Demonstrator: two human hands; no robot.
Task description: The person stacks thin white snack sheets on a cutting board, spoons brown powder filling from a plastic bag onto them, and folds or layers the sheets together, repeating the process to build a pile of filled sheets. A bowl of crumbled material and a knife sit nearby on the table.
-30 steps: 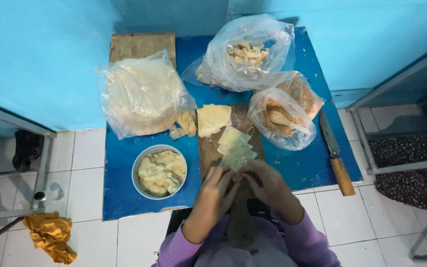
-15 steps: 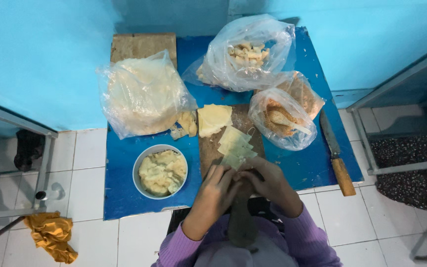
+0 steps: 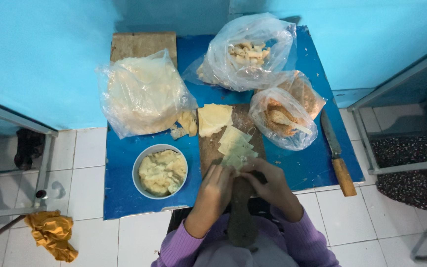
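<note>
My fingers (image 3: 222,174) were pinched together over one thin pale pastry sheet (image 3: 234,163) at the near end of the wooden board (image 3: 208,151); my left hand (image 3: 216,190) curled on its left edge and my right hand (image 3: 269,184) closed over the right, both clenched on the sheet, though how much lay under them I could not tell; it looked light, limp and easily torn, so I judged the edges the place to hold, with soft pressure and no tugging; just beyond my fingertips lay a fanned stack of cut sheets (image 3: 235,143), touching the one I held; further up the board sat a larger yellow piece of dough (image 3: 214,118); to the left, on the blue desk (image 3: 124,198), stood a white bowl of filling (image 3: 160,171); to the right lay a bag of crumbs with a spoon (image 3: 281,118) and a wooden-handled knife (image 3: 337,153).
</note>
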